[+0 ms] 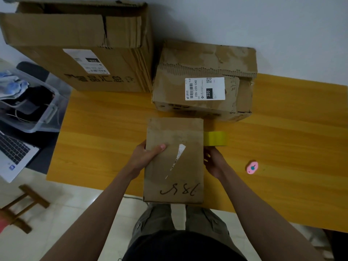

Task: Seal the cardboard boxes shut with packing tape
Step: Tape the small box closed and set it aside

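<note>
A small cardboard box with black scrawl and a torn white label stands at the table's near edge. My left hand grips its left side, thumb lying on the top face. My right hand is against the box's right side, its fingers hidden behind the box edge. A yellow tape roll sits on the table just beyond my right hand, touching the box's right side. A medium box with a white shipping label stands behind. A large box with open flaps stands at the back left.
A pink cutter lies on the orange wooden table to the right. Left of the table are a clear plastic bin of items, a laptop and a wooden stool. A white wall is behind.
</note>
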`<state>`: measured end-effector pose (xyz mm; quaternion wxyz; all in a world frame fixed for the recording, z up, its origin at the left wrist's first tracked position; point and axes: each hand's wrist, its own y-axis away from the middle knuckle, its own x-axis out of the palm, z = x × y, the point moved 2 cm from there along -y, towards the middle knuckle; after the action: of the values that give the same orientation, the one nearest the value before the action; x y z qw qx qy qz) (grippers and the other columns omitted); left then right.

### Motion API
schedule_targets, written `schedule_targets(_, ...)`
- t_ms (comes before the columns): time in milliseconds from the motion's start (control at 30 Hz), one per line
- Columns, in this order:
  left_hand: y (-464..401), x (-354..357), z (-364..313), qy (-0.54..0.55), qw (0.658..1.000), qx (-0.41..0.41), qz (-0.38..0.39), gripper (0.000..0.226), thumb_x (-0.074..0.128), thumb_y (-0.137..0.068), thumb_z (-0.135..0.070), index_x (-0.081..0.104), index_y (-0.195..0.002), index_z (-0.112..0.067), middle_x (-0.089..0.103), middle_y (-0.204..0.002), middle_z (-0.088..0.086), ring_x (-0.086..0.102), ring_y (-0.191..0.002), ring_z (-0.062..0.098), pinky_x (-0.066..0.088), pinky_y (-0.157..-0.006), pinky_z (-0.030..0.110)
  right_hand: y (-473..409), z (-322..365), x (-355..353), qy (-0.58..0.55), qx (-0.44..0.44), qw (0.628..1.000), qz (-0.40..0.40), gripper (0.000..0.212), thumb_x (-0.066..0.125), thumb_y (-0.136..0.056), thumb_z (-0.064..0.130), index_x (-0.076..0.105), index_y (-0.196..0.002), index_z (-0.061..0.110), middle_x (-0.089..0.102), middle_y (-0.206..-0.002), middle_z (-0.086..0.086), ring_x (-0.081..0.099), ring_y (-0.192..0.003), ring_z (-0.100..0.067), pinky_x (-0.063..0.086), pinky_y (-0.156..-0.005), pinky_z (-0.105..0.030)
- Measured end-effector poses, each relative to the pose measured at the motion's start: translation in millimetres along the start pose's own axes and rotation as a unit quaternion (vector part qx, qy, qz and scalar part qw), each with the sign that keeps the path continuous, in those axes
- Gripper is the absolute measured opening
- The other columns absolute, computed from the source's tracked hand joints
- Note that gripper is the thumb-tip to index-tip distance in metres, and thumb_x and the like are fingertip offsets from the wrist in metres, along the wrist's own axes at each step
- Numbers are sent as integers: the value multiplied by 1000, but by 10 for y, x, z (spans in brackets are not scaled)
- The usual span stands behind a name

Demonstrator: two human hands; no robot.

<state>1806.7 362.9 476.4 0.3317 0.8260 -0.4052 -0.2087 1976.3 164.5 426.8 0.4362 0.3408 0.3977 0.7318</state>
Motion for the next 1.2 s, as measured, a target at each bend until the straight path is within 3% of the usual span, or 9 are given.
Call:
schedule_targets(133, -51, 107, -15, 6, 999, -7, 40, 88, 83, -66, -67, 58, -136, -18, 68, -125, -2, 67, -112, 18, 57, -88, 35, 155, 130, -147, 14, -48, 999, 15, 13, 50, -99, 18, 61, -106, 19, 62, -99, -6, 52, -81, -20, 35, -80, -40)
schedule_targets(300, -141, 426, 21, 81, 987, -43, 134, 64, 67, -88, -49, 53, -141, -17, 64, -135, -2, 63, -119, 15, 55, -95, 33, 629, 659, -443, 112, -164, 979, -53, 19, 60, -98, 26, 60, -117, 27, 61, -125, 1, 55, -108, -21, 43, -87, -37)
schedule_targets(467, -208, 729, 189, 16, 993, -37, 112, 80, 68, -87, -62, 50, -148, -14, 53, -148, 6, 52, -135, 27, 48, -110, 47, 996, 815, -304, 393, -307, 851, -166, 60, 58, -83, 45, 46, -132, 13, 42, -106, -11, 47, -99, -35, 40, -78, -41)
schedule_targets(600, -26, 652, -41, -77, 987, 139, -2, 47, 52, -106, -26, 44, -151, -17, 46, -154, 0, 45, -141, 21, 44, -110, 39, 1090, 679, -20, 506, -307, 779, -208, 52, 59, -95, 37, 40, -140, 19, 34, -108, -12, 45, -100, -37, 37, -70, -40)
schedule_targets(667, 118, 557, -289, -77, 955, 286, -6, 54, 55, -101, -28, 41, -153, -20, 34, -161, -6, 34, -149, 14, 36, -117, 35, 1116, 657, 85, 528, -301, 762, -222, 46, 55, -96, 39, 40, -136, 22, 35, -113, -14, 43, -104, -38, 37, -67, -40)
schedule_targets(767, 131, 615, -580, -249, 873, 415, 54, 80, 73, -84, -49, 41, -153, -24, 12, -170, -7, 9, -157, 15, 19, -124, 39, 1144, 684, 155, 545, -289, 754, -226, 44, 54, -97, 39, 42, -136, 23, 35, -121, -17, 43, -108, -41, 35, -69, -41)
schedule_targets(900, -131, 829, -783, -344, 832, 427, 86, 93, 77, -68, -70, 50, -147, -28, 5, -171, -5, -6, -157, 22, 15, -120, 66, 1179, 718, 122, 562, -274, 749, -220, 42, 51, -100, 40, 43, -138, 24, 36, -124, -19, 45, -107, -44, 36, -72, -41)
schedule_targets(1100, -306, 933, -732, -316, 838, 438, 79, 81, 82, -66, -66, 65, -132, -22, 8, -170, -6, -2, -158, 23, 18, -119, 65, 1170, 700, 112, 557, -301, 741, -224, 40, 50, -99, 39, 42, -136, 25, 37, -124, -15, 56, -95, -44, 40, -68, -41)
schedule_targets(1200, -305, 894, -751, -317, 838, 437, 79, 77, 83, -67, -64, 60, -133, -31, 9, -170, -7, 0, -158, 26, 19, -118, 67, 1170, 656, 137, 537, -348, 733, -233, 50, 53, -96, 32, 39, -144, 30, 33, -146, -13, 53, -112, -43, 48, -83, -50)
